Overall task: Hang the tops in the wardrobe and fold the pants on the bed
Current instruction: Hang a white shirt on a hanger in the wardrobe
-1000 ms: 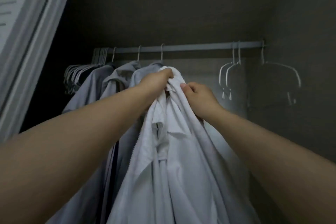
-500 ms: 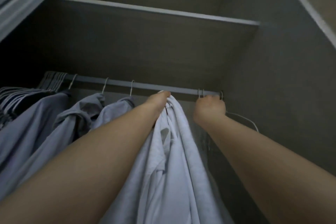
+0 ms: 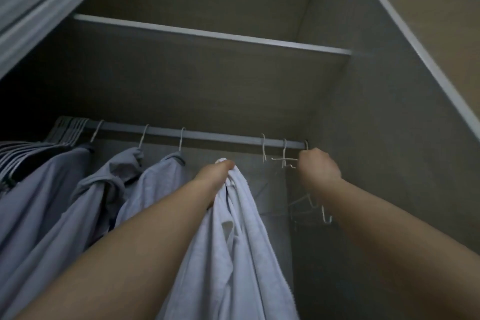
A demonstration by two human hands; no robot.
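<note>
- White top [image 3: 233, 254] — the garment in hand, bunched at its collar and held up just below the rail [image 3: 207, 135], between the hung tops and the empty hangers; it hangs from the fist, not from any hanger, so it is not yet in place.
- Wardrobe [image 3: 389, 138], open, with a shelf [image 3: 207, 34] above the rail: three grey-blue tops [image 3: 65, 189] already hang at the left on their own hooks, which I read as the hanging part being well along. A packed bunch of spare hangers [image 3: 65, 130] sits at the rail's far left.
- Left to do, by my judgement: get a hanger into the white top and hook it on the rail. Neither bed nor pants are in view, so how the folding stands cannot be told.
- Left hand [image 3: 220, 171]: arm stretched forward and up, fingers curled tight round the gathered collar, carrying the garment's whole weight.
- Right hand [image 3: 318, 166]: raised to the right end of the rail, close to the side wall, its fingers closed on a thin white hanger [image 3: 285, 160] — apparently lifting it off, though exactly which wire it pinches is hard to make out.
- Two more hooks [image 3: 263, 147] sit on the rail just left of that hand.
</note>
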